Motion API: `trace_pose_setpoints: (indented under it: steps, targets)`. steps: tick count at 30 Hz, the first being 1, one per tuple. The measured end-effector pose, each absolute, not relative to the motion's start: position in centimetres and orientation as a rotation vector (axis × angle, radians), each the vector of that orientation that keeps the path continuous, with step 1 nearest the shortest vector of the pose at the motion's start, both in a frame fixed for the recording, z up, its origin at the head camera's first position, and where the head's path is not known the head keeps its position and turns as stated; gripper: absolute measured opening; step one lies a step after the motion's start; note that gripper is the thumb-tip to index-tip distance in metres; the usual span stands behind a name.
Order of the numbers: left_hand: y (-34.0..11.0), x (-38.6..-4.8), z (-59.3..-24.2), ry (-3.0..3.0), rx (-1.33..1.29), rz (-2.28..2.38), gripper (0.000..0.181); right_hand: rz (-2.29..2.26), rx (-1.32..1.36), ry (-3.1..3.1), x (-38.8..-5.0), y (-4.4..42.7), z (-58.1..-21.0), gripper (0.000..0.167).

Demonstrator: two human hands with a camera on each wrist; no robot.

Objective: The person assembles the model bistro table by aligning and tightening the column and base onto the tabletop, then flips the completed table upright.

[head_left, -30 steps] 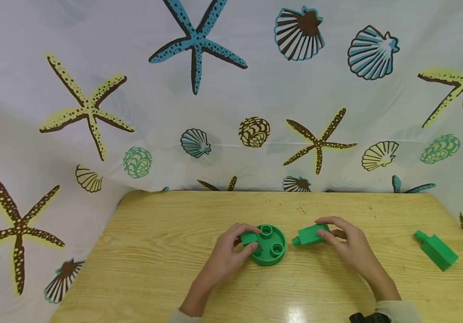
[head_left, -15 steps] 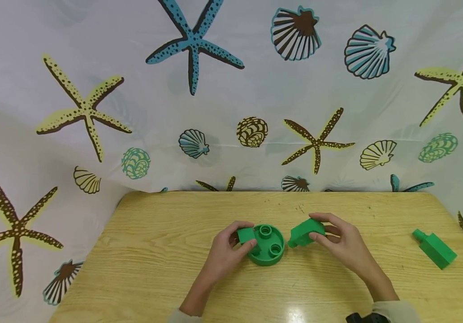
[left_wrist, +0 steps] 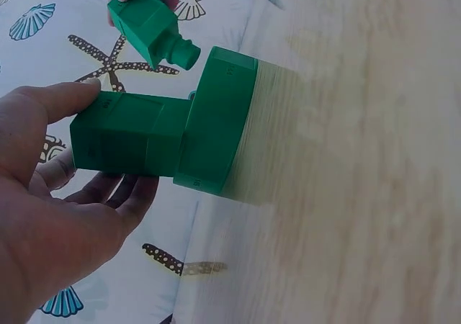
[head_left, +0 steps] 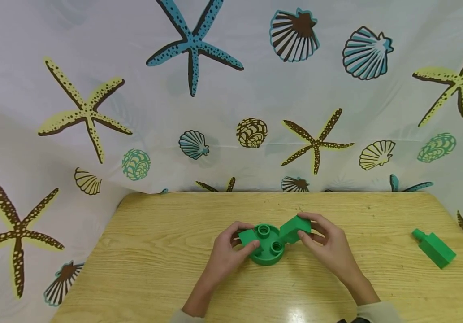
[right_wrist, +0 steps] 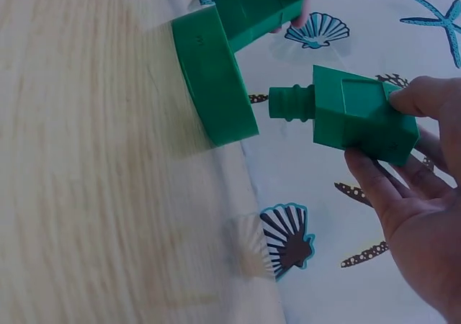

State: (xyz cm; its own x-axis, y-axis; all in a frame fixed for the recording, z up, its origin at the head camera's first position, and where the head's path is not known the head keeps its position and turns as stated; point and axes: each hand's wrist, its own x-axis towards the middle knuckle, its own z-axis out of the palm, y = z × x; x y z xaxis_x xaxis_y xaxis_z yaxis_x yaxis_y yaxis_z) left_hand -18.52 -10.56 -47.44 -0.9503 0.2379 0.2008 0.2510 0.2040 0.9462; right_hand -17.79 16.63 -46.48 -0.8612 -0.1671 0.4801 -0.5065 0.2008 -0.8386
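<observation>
A round green base with threaded sockets lies on the wooden table. My left hand grips a green square block that stands on the base's left side; in the left wrist view this block meets the base with no neck showing. Just right of the base, my right hand holds a second green block between thumb and fingers, tilted. The ridged threaded neck of that block points down at the base, apart from it in the right wrist view. Two open sockets show between the blocks.
A third green block with a threaded neck lies on its side at the right of the table. Behind the table hangs a white cloth printed with starfish and shells.
My right hand has moved left with its block, tipping the neck downward, and now has it by the base's right edge. The left hand stays on its block, which has shifted slightly.
</observation>
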Motion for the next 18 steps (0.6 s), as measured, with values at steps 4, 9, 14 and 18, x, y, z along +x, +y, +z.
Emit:
trace_pose_setpoints:
  steps: [4, 9, 14, 18]
  targets:
    - [-10.5, -18.4, -47.4, -2.418, -0.5, -1.899, 0.035, 1.716, 0.637, -2.199, -17.7, 16.2, -46.8, 0.039]
    - [-10.4, -18.5, -47.4, -2.387, -0.508, -1.904, 0.033, 1.713, 0.643, -2.206, -17.9, 15.9, -47.1, 0.036]
    - [-10.3, -18.6, -47.5, -2.37, -0.498, -1.922, 0.031, 1.719, 0.642, -2.215, -18.0, 15.5, -47.4, 0.036]
    - [-10.3, -18.5, -47.6, -2.37, -0.49, -1.926, 0.029, 1.722, 0.669, -2.22, -18.0, 15.2, -47.7, 0.037]
